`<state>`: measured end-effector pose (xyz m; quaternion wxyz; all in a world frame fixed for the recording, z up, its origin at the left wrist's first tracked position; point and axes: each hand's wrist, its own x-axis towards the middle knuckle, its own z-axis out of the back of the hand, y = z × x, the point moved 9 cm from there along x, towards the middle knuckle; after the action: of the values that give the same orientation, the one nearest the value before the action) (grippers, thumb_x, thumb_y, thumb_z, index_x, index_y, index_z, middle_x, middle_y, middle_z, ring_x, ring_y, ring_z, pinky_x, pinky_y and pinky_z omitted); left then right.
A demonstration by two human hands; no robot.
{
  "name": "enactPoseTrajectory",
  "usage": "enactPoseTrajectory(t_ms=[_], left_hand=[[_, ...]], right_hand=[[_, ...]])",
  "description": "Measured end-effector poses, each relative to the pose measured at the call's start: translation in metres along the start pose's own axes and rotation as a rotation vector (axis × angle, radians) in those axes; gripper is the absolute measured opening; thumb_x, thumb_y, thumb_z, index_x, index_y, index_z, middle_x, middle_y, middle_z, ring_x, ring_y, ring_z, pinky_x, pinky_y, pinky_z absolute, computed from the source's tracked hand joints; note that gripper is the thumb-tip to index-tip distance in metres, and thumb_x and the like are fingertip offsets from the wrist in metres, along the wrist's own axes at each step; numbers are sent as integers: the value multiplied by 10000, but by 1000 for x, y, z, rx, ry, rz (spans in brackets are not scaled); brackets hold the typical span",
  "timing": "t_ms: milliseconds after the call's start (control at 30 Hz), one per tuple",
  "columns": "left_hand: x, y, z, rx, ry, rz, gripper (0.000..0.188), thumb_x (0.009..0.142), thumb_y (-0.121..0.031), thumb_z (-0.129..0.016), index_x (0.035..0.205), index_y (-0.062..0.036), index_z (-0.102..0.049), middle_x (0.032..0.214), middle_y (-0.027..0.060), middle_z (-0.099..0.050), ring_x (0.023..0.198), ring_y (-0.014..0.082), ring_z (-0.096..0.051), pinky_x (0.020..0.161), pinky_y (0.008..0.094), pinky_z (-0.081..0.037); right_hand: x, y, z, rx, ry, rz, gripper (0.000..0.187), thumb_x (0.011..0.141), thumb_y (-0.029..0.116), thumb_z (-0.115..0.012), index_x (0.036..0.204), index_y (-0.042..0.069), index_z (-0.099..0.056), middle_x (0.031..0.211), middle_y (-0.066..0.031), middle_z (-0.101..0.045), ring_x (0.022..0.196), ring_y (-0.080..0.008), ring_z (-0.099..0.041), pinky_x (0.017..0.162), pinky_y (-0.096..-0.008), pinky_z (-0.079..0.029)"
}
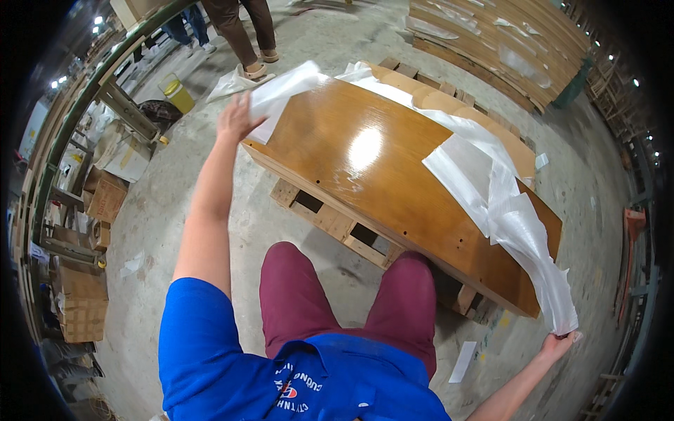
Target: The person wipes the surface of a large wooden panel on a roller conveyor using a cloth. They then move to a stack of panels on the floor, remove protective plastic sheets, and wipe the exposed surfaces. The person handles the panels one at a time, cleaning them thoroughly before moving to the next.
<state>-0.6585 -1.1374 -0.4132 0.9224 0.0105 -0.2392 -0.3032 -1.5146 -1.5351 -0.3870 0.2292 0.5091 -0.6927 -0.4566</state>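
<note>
A glossy brown wooden panel point(351, 161) with small dark holes along its near edge lies slantwise in front of me. White foam sheet point(523, 217) runs crumpled along its far side and drapes over the right end. My right hand point(559, 344) is closed on the lower end of that sheet, past the panel's right corner. At the panel's far left corner, my left hand point(239, 119) has its fingers stretched and thumb apart, beside a smooth flap of white foam point(284, 91). Whether its palm touches the flap is hard to tell.
Beneath the panel is a wooden pallet point(326, 217), close to my knees. A tall stack of boards point(491, 42) stands at the back right. Cardboard boxes point(81, 302) and a yellow container point(177, 95) are at left. Another person's legs point(242, 31) are behind the panel.
</note>
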Motion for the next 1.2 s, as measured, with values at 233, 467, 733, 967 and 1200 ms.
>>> enactPoseTrajectory(t_ms=[233, 467, 733, 967, 1200], left_hand=[[-70, 155, -26, 362, 331, 235, 168, 860, -162, -459, 900, -117, -616, 828, 99, -675, 813, 250, -659, 669, 366, -525], [-177, 94, -117, -228, 397, 406, 189, 883, -208, -446, 959, -109, -587, 992, 187, -602, 984, 319, -562, 780, 424, -465], [-10, 89, -63, -2345, -593, 573, 369, 924, -208, -338, 1174, -20, -534, 1121, 115, -558, 1017, 241, -531, 906, 390, -415], [20, 27, -57, -215, 34, 224, 392, 862, -248, -479, 1233, -128, -433, 1003, 189, -595, 862, 330, -627, 750, 396, -505], [-60, 147, -113, 143, 441, 316, 193, 849, -122, -483, 909, -126, -666, 875, 102, -678, 826, 226, -665, 662, 348, -533]], right_hand=[[-17, -33, -21, -19, 90, -88, 306, 916, 140, -470, 1135, -70, -508, 1155, -143, -541, 1037, -242, -530, 910, -344, -438], [-30, -19, -54, -95, 140, -76, 314, 919, 168, -474, 1138, -54, -506, 1150, -131, -544, 1036, -228, -534, 907, -343, -449], [-49, -36, -105, -85, 324, -108, 312, 928, 185, -461, 1149, -32, -500, 1159, -117, -545, 1043, -222, -532, 911, -351, -445], [-77, -66, -133, -83, 340, -153, 333, 930, 192, -464, 1172, -37, -477, 1183, -127, -524, 1082, -230, -504, 934, -363, -423], [-92, -85, -134, -38, 331, -208, 335, 917, 181, -481, 1205, 13, -448, 1196, -126, -495, 1119, -241, -473, 959, -379, -403]])
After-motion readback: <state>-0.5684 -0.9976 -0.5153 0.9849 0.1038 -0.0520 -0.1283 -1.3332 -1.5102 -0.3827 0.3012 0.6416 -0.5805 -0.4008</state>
